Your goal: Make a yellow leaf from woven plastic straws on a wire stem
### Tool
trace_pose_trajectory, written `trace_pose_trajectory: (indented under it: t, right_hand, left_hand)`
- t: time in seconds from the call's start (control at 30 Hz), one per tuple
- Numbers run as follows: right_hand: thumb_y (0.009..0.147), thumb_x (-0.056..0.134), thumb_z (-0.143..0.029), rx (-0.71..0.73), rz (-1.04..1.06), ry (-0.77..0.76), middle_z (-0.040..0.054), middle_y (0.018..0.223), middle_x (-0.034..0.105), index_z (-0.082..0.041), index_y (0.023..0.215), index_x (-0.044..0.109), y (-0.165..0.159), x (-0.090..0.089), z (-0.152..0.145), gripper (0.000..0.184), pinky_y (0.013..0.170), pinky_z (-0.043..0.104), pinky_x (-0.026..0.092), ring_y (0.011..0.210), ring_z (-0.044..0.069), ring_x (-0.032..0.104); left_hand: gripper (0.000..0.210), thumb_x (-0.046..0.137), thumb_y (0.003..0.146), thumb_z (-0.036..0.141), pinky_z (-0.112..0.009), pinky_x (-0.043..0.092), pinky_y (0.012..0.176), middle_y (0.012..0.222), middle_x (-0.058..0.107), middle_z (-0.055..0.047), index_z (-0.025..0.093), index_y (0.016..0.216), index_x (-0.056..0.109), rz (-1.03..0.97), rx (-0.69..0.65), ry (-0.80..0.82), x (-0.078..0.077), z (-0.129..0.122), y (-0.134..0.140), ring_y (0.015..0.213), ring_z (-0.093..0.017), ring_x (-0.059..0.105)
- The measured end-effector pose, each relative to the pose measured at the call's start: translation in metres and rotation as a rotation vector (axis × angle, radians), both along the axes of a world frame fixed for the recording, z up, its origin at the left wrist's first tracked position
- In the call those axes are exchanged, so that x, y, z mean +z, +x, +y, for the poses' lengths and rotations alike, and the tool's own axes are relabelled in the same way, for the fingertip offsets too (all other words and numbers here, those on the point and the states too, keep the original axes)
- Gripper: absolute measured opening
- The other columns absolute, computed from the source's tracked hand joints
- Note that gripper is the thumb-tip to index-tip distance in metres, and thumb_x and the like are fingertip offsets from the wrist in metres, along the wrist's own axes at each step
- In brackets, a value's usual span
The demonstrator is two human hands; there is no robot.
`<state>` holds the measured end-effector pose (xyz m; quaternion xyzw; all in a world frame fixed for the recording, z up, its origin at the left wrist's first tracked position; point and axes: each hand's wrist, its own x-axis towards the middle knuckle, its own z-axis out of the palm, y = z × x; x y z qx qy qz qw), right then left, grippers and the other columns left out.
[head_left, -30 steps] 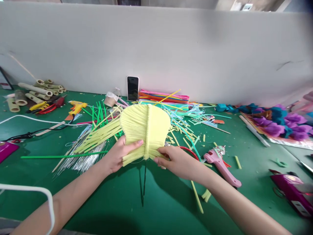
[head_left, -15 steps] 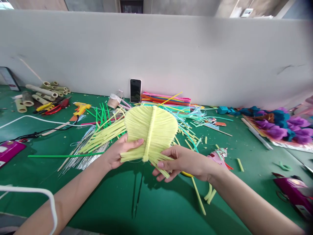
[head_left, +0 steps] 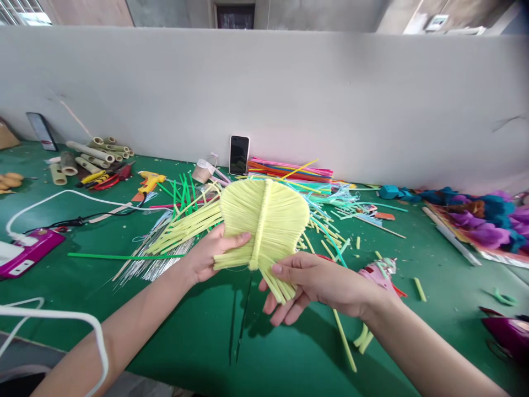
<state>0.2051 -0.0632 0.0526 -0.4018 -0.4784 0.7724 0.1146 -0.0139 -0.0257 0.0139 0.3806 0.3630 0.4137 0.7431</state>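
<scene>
- We see our left hand (head_left: pixel 210 255) pinching the yellow pipe-cleaner fan (head_left: pixel 285 218) by its left side.
- Our right hand (head_left: pixel 312 280) pinches its lower-right strand ends (head_left: pixel 278 284).

Matt fuzzy fan (head_left: pixel 285 218), smooth tabletop (head_left: pixel 185 342)

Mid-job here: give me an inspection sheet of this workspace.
Surface: green tabletop, cut bits scattered on it.
Job's things: yellow leaf-shaped piece, held up, lower strands splayed.
Clutter: loose yellow stems, yellow glue gun, pink glue gun, bamboo tubes.
Hands: left hand grips the piece's left side; right hand holds its lower-right strands.
Cables: white cable plugged into purple power strip; black cable nearby.
Surroundings: pale partition behind; phone propped against it.
</scene>
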Motion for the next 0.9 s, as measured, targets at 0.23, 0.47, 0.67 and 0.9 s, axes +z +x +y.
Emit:
trace_pose_trajectory:
  t: [0.23,0.47,0.67,0.9]
  right_hand:
    - [0.091,0.038,-0.067,-0.271,-0.382,0.47,0.0071,0.077,0.071,-0.018,0.082,0.061,-0.007,-0.018,-0.016,0.054,0.063,0.03,0.054,0.068,0.019,0.07]
    - [0.095,0.038,-0.06,-0.769,-0.416,0.845,-0.0016,0.06,0.053,-0.023,0.076,0.045,-0.023,-0.036,-0.013,0.042,0.05,0.026,0.037,0.051,0.014,0.052]
    - [0.092,0.049,-0.057,-0.935,-0.213,0.828,-0.0067,0.056,0.038,-0.023,0.073,0.044,-0.025,-0.036,-0.006,0.039,0.045,0.024,0.027,0.047,0.01,0.033]
    - [0.076,0.072,-0.055,-0.915,0.14,0.484,0.0045,0.088,0.066,-0.019,0.095,0.064,-0.027,-0.04,-0.004,0.041,0.068,0.027,0.049,0.081,0.018,0.061]
  left_hand:
    - [0.048,0.077,0.078,0.03,-0.038,0.054,0.093,0.122,0.07,-0.009,0.018,0.122,0.062,0.024,0.183,0.159,0.008,-0.011,0.012,0.111,-0.029,0.066]
    - [0.052,0.076,0.078,0.04,-0.037,0.052,0.099,0.117,0.072,-0.003,0.027,0.126,0.06,0.041,0.379,0.191,0.014,-0.034,0.026,0.123,-0.028,0.058]
    - [0.05,0.071,0.084,0.031,-0.039,0.058,0.088,0.121,0.069,-0.007,0.023,0.131,0.057,-0.049,0.137,0.146,0.004,-0.041,0.025,0.11,-0.029,0.066]
    - [0.049,0.072,0.083,0.026,-0.037,0.056,0.089,0.118,0.07,-0.009,0.02,0.129,0.059,-0.045,0.248,0.228,0.001,-0.036,0.029,0.107,-0.028,0.067]
